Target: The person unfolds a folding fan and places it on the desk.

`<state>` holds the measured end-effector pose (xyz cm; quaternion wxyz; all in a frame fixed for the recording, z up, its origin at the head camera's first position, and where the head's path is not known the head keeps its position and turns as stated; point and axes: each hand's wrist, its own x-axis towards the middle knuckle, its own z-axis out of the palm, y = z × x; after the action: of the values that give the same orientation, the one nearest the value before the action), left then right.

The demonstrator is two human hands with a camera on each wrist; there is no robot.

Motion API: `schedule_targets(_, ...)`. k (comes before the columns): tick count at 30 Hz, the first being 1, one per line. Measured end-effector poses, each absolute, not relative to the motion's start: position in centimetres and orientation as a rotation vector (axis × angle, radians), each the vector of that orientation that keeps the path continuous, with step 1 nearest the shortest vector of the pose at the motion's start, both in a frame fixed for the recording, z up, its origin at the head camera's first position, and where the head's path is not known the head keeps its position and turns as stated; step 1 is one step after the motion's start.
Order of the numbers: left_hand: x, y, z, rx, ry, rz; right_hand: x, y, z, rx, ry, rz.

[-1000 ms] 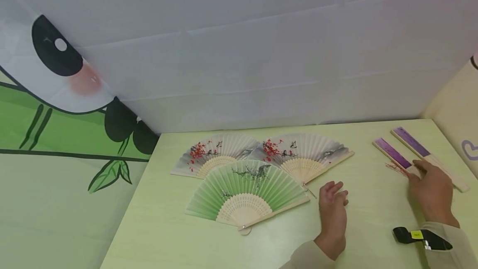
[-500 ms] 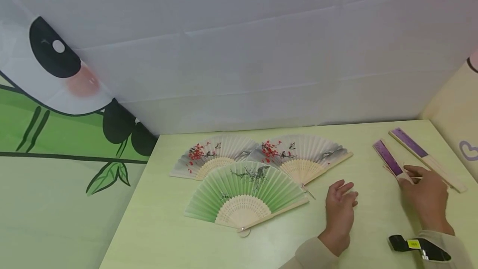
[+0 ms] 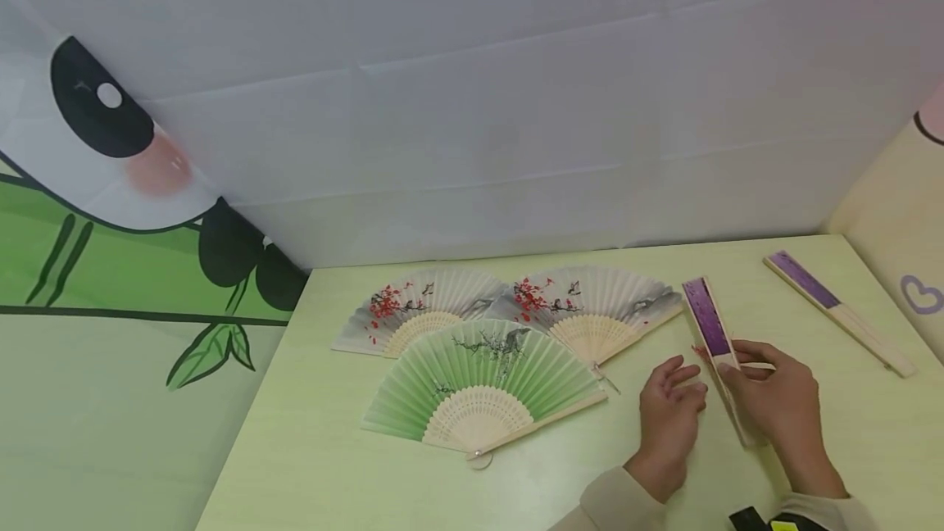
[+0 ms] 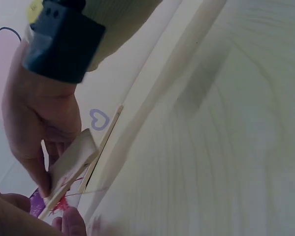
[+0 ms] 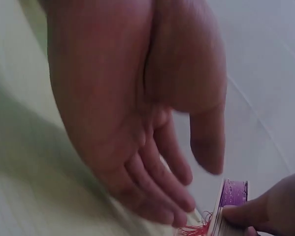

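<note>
You have 5 fans on the counter (image 3: pixel 295 449): 3 spread and 2 folded. The spread ones are 1 green fan (image 3: pixel 487 367) in front and 2 grey-white fans with red blossom, the left grey-white fan (image 3: pixel 428 310) and the right grey-white fan (image 3: pixel 601 297), both near the back edge. Your right hand (image 3: pixel 785 396) has its grip narrow on 1 folded purple fan (image 3: pixel 708 319), held tilted between thumb and fingers; your left hand (image 3: pixel 669 424), just beside it, holds nothing, fingers relaxed. Bare counter lies left of the spread fans, and between your right hand and the second folded fan (image 3: pixel 837 311), which lies near the right edge. Compared with 0.5 s ago, the held fan and your right hand have shifted left, closer to your left hand.
</note>
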<state>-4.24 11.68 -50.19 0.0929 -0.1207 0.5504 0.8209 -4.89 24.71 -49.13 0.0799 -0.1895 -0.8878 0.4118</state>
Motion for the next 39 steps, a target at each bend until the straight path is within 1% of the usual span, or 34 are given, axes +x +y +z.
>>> schedule_targets(6, -4.4, 11.4, -50.6, -0.323, 1.616, 2.399, -4.5, 22.9, -48.2, -0.562, -2.606, 1.457)
schedule_targets(13, -4.3, 10.7, -50.9, -0.276, 1.624, 2.334, -4.6, 22.1, -47.6, -0.579, -2.563, 1.722)
schedule_targets(24, -4.4, 9.0, -51.0, -0.366, 1.66, 2.241, -4.8, 22.0, -47.3, -0.493, -2.68, 1.775)
schedule_targets(39, -4.6, 8.4, -50.8, -0.445, 1.626, 2.325, -4.7, 22.9, -48.4, -0.559, -2.345, 2.155)
